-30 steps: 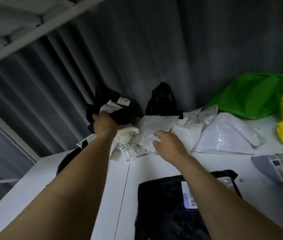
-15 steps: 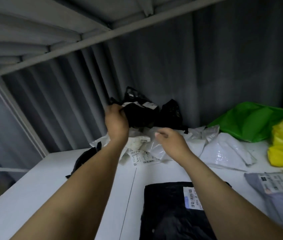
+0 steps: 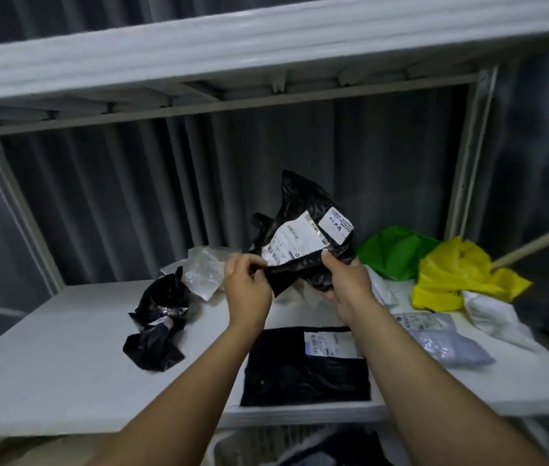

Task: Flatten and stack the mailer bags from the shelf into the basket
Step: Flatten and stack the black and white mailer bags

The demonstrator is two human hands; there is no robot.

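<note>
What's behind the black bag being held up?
Behind the black bag: the grey ribbed wall and the edge of a green bag. The shelf directly behind it is covered.

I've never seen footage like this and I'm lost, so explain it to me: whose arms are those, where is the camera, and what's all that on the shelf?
No machine here: these are a person's two bare arms, filmed by a wide-angle camera worn on the head, looking forward and down. The left hand and right hand both grip a creased black mailer bag with white labels, above the white shelf. On the shelf lie a flat black bag at the front, a crumpled black bag on the left, a clear bag behind it, a grey bag on the right, and a green bag and a yellow bag further back.
</note>
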